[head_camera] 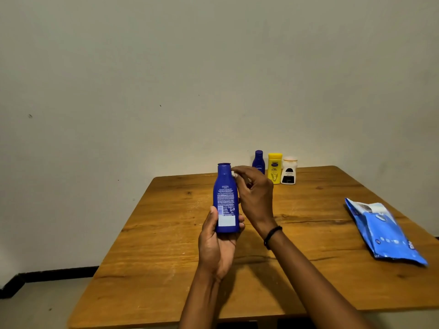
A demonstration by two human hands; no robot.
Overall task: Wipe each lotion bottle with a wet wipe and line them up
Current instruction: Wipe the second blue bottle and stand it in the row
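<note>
Four bottles: the left hand (217, 243) grips the big blue bottle (225, 193) upright over the surface (166, 233), the right hand (255, 198) pinches a white wipe (234, 174) at its neck. The other three bottles (274, 168) stand in a row at the far edge. One wipes pack (384, 231) lies right.

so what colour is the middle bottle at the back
Yellow: the middle bottle stands between a small blue bottle and a white bottle, head view.

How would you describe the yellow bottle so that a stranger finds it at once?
On the wooden table, find the far edge, where three bottles stand in a row. The yellow bottle is the middle one, between a small blue bottle and a white bottle, and the only yellow one.
</note>
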